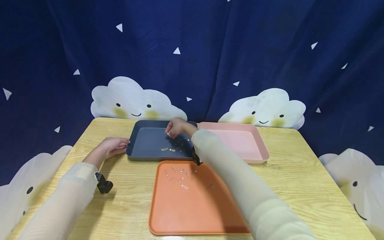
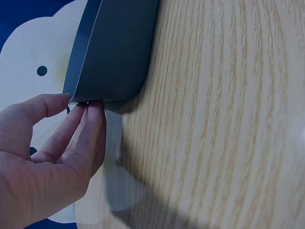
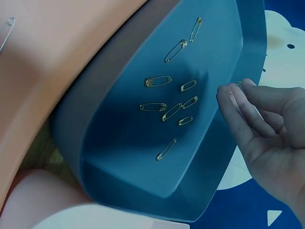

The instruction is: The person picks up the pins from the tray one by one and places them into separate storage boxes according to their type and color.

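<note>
My left hand (image 1: pixel 113 146) pinches the left rim of a dark grey tray (image 2: pixel 119 52), thumb at the edge and fingers against its outer wall. Above that same tray, my right hand (image 1: pixel 177 127) pinches a small safety pin (image 3: pixel 239 83), mostly hidden by the fingertips; only a golden glint shows. Several gold safety pins (image 3: pixel 157 81) lie scattered on the tray's floor below the right hand. In front, an orange tray (image 1: pixel 192 213) holds several silver safety pins (image 1: pixel 184 186), mostly in its far part.
A pink tray (image 1: pixel 240 141) stands right of the grey one, partly behind the right sleeve (image 1: pixel 228 166). The orange tray sits close to the grey tray's near side. All rest on a wooden table (image 1: pixel 132 200), with a blue curtain (image 1: pixel 204 50) behind.
</note>
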`<state>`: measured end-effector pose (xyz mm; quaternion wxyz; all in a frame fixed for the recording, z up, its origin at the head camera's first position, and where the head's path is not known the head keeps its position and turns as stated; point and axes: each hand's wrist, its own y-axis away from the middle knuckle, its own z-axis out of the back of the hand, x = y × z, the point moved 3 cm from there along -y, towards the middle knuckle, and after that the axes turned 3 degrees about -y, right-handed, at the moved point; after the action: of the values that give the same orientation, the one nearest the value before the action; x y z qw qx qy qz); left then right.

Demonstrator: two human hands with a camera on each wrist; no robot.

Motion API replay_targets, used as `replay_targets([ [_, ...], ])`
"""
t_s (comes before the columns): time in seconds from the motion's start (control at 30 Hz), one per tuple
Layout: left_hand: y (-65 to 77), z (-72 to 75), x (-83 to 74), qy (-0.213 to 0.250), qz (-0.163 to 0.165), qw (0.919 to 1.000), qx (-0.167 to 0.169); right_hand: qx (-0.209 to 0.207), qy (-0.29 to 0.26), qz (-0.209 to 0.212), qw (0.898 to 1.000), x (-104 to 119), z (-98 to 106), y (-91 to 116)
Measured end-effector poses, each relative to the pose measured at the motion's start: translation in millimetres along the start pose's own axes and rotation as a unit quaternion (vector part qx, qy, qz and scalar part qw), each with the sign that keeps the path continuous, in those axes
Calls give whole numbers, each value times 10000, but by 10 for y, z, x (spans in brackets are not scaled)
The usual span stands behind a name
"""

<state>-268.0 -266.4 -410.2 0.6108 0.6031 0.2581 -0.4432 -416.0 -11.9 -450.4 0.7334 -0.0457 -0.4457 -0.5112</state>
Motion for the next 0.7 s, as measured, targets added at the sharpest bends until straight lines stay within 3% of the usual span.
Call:
replay_targets([
  [0.07,3,-3,-7,-7,0,10000,-12,-23,-62,-2,10000,-3,21,49],
  [0.1,3,-4,-7,-6,-12,10000,-3,12,-211,132,9997,-129,25,-87],
  [0.23,17,-18,-11,-38,-16,10000,-56,100,-615,557,9965,-155,61,67],
  [0.37,50,-48,-37,-316,-39,9992,-222,52,-770,666,9948,96,100,693],
  [0.47,57,-58,-48,-518,-84,9980,-357,-181,-640,420,9969,323,118,1233],
  [0.7,-107,36,37,-219,-109,9994,-236,-373,-818,695,9935,137,197,1788],
])
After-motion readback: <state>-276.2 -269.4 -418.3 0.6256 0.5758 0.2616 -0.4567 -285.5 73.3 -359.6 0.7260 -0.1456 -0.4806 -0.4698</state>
